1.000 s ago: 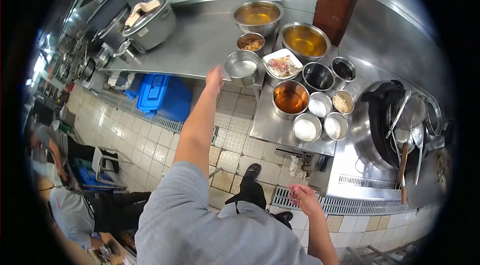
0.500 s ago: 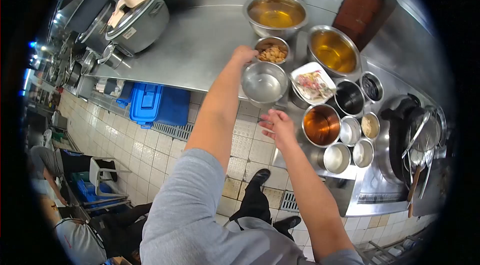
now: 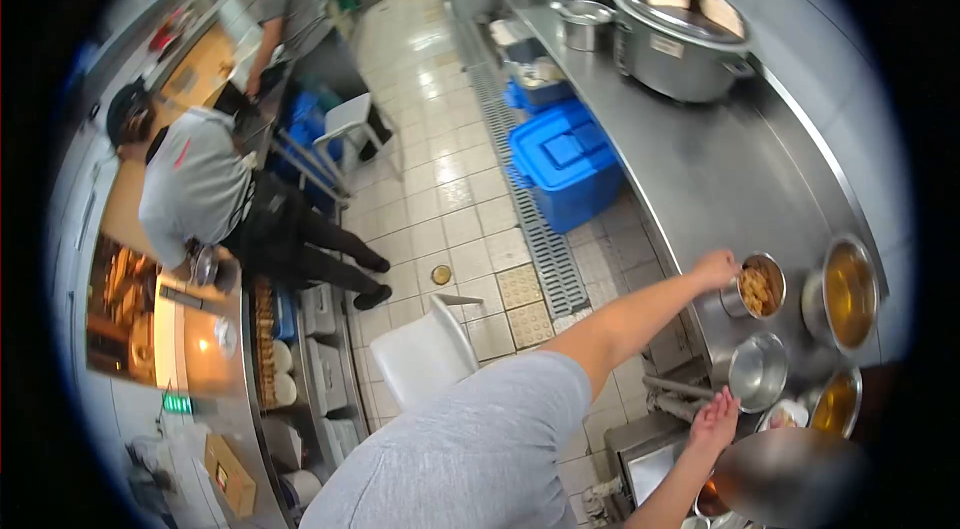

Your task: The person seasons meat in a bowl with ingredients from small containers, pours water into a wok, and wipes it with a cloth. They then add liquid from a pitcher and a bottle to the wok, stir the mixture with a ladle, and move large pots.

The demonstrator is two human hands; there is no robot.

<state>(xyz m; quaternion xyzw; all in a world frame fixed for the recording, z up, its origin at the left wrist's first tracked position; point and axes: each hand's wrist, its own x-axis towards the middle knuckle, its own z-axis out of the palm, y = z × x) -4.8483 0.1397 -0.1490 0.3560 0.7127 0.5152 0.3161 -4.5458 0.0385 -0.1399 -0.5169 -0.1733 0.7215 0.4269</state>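
Observation:
My left hand [image 3: 715,271], fingers closed, is at the rim of a round metal container [image 3: 757,286] filled with light brown pieces. Just nearer to me sits a metal saucepan [image 3: 757,372] that looks empty, its long handle [image 3: 680,388] pointing left over the counter's edge. Right beside that saucepan my right hand [image 3: 715,419] is held palm up, fingers extended and nothing in them. Two metal bowls of yellow oil stand further right, one larger bowl [image 3: 848,294] and another bowl [image 3: 836,404] partly hidden.
A lidded cooker [image 3: 680,44] with a cloth on top stands far along the steel counter [image 3: 720,169]. Below is a blue lidded bin [image 3: 565,164]. A white chair [image 3: 425,354] is on the tiled floor. Two people [image 3: 205,179] work at the left counter. A blurred patch covers the lower right.
The view has swung left, bringing the aisle and co-workers into sight. The container of brown pieces, at my left hand, now stands farther from the saucepan. My right hand stays near the saucepan.

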